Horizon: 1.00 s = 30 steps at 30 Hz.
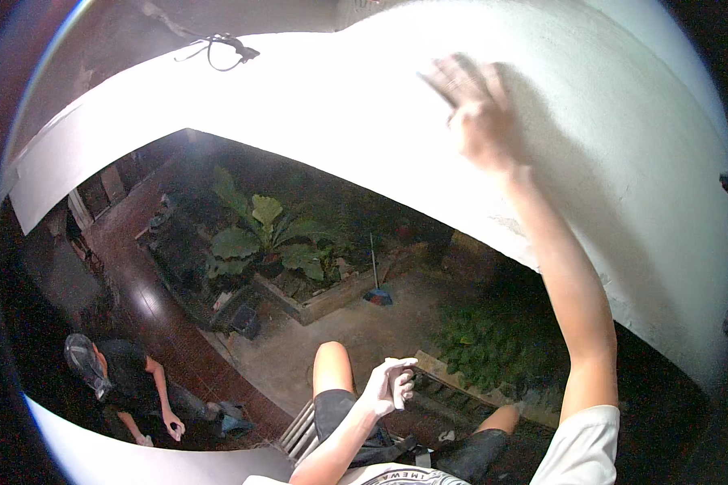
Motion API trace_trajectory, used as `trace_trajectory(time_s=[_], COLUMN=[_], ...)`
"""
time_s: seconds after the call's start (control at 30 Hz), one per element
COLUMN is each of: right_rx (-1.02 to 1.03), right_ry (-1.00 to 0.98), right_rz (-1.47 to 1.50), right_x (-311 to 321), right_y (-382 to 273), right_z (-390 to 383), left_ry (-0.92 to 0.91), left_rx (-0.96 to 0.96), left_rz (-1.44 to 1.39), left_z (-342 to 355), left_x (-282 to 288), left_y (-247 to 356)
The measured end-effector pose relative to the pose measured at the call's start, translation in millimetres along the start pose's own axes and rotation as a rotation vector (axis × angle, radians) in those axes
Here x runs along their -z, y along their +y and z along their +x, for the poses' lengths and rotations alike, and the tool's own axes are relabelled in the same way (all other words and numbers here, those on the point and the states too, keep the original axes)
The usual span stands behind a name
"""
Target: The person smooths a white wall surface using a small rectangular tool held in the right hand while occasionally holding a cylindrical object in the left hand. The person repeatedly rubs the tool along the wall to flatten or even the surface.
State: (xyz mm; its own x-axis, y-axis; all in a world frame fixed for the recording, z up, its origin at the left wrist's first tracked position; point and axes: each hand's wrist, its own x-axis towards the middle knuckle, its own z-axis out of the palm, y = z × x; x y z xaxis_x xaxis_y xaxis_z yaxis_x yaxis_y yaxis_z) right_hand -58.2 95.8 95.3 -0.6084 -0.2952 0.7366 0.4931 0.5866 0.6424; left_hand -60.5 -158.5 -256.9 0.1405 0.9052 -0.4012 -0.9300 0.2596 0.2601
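My right hand [487, 121] is raised against a white plastered wall [340, 105], its fingers stretched and spread, slightly blurred. It casts a shadow on the plaster beside it, and nothing shows in its grasp. My left hand [390, 386] is up above my lap, away from the wall, with its fingers curled in and dusted white. Whether something small sits inside those fingers is hidden.
A black cable or strap [228, 55] lies at the wall's upper edge. Below are a leafy plant [267, 234], a long-handled broom [376, 296], low green plants [485, 343] and light-coloured rails [299, 428] beside my leg. At lower left, a person in a cap [125, 380] bends forward.
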Motion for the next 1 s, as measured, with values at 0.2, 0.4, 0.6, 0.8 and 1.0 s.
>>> trace_trajectory(time_s=[0.2, 0.4, 0.6, 0.8, 1.0], right_rx=[0.149, 0.1, -0.174, 0.033, -0.255], right_ry=[-0.475, -0.358, -0.369, -0.382, -0.142], right_rz=[0.128, -0.086, -0.085, -0.111, -0.164], right_x=[47, 95, 128, 146, 138], right_y=[18, 53, 50, 73, 80], right_z=[-62, -105, -136, -153, -139], left_ry=[-0.259, -0.303, -0.332, -0.147, 0.214], left_rx=[0.027, 0.043, 0.063, -0.047, -0.278], left_rz=[-0.026, -0.062, -0.1, 0.076, 0.711], left_z=[-3, -6, -18, -28, -26], left_x=[-6, -5, -10, -30, -88], left_y=[2, 8, 13, 16, 24])
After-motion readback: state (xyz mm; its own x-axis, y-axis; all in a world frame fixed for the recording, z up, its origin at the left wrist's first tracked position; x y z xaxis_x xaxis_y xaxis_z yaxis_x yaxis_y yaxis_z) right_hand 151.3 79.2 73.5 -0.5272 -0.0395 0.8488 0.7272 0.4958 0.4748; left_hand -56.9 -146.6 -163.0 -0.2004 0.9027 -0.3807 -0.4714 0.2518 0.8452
